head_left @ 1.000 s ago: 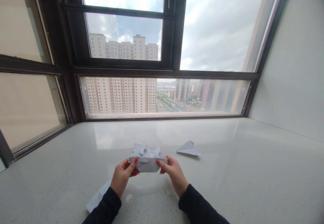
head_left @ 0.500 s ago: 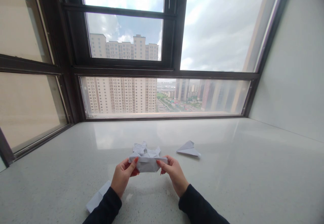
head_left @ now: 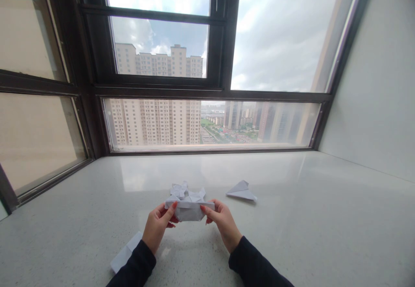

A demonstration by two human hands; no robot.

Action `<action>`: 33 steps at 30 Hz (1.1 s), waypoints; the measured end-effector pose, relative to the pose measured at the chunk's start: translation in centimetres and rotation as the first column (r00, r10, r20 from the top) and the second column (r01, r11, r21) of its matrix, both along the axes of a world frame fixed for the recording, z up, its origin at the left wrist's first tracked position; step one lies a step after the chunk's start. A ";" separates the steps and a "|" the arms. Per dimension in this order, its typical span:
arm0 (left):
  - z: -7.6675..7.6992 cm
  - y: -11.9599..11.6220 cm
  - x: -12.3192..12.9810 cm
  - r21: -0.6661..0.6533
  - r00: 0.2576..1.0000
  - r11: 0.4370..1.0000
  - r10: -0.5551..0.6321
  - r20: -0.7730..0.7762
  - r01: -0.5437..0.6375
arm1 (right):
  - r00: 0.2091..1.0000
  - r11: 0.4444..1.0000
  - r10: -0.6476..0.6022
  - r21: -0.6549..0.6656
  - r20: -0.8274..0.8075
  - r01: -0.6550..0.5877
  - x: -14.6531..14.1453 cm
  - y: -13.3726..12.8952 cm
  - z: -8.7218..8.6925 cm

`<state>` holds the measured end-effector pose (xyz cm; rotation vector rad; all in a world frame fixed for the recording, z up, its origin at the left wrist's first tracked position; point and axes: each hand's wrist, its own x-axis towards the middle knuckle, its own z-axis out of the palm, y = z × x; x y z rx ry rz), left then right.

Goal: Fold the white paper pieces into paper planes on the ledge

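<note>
A piece of folded white paper [head_left: 189, 213] with a long band along its top edge is held up between my hands. My left hand [head_left: 158, 224] pinches its left end, thumb on the near side. At the right end, my right hand [head_left: 222, 222] grips it the same way. Just beyond it, folded white paper shapes [head_left: 179, 189] lie on the pale speckled surface, partly hidden by the held piece. A paper airplane [head_left: 242, 191] rests farther right, apart from my hands. Another folded white paper [head_left: 125, 254] lies by my left forearm, partly covered by the sleeve.
The speckled white sill [head_left: 311, 226] runs back to a dark-framed window [head_left: 214, 93] with tall buildings outside. A white wall [head_left: 372, 97] bounds the right side, and more glass panes stand at the left.
</note>
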<state>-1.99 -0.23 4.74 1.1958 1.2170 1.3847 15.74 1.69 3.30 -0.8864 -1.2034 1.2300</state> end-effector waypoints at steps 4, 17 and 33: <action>-0.1 0.1 -0.1 0.000 1.000 1.000 -0.010 -0.003 0.010 | 1.000 1.000 -0.004 -0.005 -0.003 0.004 0.0 0.0 0.0; -0.2 0.1 -0.1 -0.010 1.000 1.000 -0.003 0.002 0.003 | 1.000 1.000 -0.005 -0.008 0.007 0.005 0.0 0.1 -0.2; 0.0 0.0 0.1 -0.013 1.000 1.000 0.014 0.002 -0.014 | 1.000 1.000 -0.014 0.001 0.014 0.014 0.0 0.2 -0.4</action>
